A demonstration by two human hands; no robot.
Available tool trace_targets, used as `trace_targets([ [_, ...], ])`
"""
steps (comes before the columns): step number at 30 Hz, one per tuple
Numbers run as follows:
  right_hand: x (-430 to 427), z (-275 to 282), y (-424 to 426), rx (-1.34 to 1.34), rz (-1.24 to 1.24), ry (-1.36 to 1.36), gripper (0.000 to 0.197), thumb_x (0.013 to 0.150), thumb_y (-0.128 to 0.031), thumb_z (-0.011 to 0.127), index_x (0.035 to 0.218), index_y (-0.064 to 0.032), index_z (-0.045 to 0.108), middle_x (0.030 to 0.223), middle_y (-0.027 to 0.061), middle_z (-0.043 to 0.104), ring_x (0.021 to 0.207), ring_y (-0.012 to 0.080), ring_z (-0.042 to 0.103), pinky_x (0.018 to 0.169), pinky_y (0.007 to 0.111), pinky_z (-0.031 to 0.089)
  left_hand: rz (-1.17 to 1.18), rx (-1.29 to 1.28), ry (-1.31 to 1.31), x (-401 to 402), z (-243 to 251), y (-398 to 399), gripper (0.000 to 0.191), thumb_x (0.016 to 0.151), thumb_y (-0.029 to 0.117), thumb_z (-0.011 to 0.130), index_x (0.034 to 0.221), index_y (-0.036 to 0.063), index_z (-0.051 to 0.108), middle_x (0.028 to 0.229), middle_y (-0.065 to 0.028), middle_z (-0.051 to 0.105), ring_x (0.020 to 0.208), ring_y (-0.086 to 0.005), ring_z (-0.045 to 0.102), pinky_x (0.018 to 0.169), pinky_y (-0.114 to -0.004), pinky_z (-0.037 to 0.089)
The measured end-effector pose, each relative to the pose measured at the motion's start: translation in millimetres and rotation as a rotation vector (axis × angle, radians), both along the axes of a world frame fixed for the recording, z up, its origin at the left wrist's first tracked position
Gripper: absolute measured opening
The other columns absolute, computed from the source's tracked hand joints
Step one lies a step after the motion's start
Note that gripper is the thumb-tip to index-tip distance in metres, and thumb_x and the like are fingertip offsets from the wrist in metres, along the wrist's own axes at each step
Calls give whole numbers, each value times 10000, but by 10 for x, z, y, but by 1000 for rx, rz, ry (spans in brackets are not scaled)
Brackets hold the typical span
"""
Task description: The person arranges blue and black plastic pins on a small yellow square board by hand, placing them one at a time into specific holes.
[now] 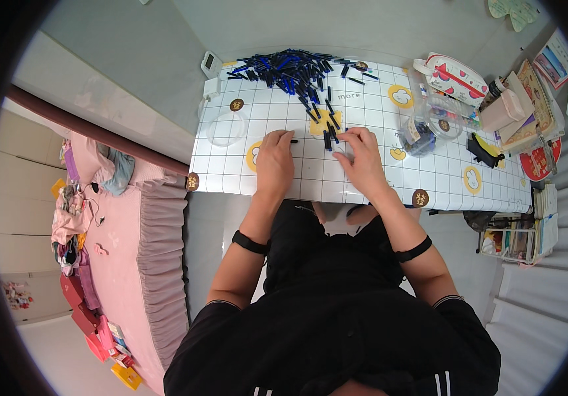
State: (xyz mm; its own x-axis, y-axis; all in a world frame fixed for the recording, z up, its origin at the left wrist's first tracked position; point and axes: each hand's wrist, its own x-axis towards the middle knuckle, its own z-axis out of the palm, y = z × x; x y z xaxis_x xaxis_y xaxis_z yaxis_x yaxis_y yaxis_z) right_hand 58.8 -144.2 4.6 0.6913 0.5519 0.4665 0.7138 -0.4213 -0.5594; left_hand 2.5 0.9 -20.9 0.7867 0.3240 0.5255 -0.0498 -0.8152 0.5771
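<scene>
Dark blue ink cartridges lie in a large pile (291,69) at the back of the table, and a loose trail of them runs toward me. At the near end of this trail, several cartridges (331,136) lie close together between my hands. My left hand (275,158) rests low on the tabletop with its fingers curled down. A short dark end of an ink cartridge (294,141) sticks out beside its fingertips; the rest is hidden. My right hand (363,156) is just right of the near cartridges, thumb and index finger apart, fingertips close to them.
A clear plastic jar (417,136) with cartridges in it stands to the right. On the left lies a round clear lid (226,128). A white pouch (457,79), a black-and-yellow item (484,150) and notebooks (531,106) occupy the right side. A wall borders the back.
</scene>
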Motion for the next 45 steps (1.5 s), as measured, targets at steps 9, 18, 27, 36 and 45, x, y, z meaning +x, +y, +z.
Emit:
trace_targets([
  [9,9,34,107,-163,26,-109,316,585,-70,566,885,-24,476,858,81,394,772,229,363,677,295,331,-113,-101,11,70,52,-141,160,613,-16,486,770,4,502,721,-112,481,668,-255,465,576,-305,382],
  [18,108,93,235,-386,24,-125,358,567,-134,596,896,-46,483,849,65,400,774,227,354,699,282,319,-135,-164,3,85,31,-114,181,605,-6,515,786,-7,500,714,-112,478,580,-237,478,505,-280,393],
  [27,131,89,209,-287,207,-116,340,541,-60,585,869,-61,495,798,50,449,747,216,380,697,287,328,-15,-60,77,33,65,-46,91,626,34,496,712,10,510,668,-113,471,622,-264,466,545,-316,383],
  [36,138,119,179,-165,215,-205,342,565,-3,538,894,-54,461,796,54,460,747,225,401,673,276,344,-125,-138,53,64,97,-97,88,640,44,491,716,3,510,667,-117,459,643,-268,454,563,-322,378],
  [45,194,122,-52,-81,-125,-81,210,609,-21,516,816,-21,478,767,84,460,722,236,420,630,294,351,-134,-98,125,71,111,-180,141,605,47,523,740,10,504,705,-116,453,686,-261,449,585,-321,382],
])
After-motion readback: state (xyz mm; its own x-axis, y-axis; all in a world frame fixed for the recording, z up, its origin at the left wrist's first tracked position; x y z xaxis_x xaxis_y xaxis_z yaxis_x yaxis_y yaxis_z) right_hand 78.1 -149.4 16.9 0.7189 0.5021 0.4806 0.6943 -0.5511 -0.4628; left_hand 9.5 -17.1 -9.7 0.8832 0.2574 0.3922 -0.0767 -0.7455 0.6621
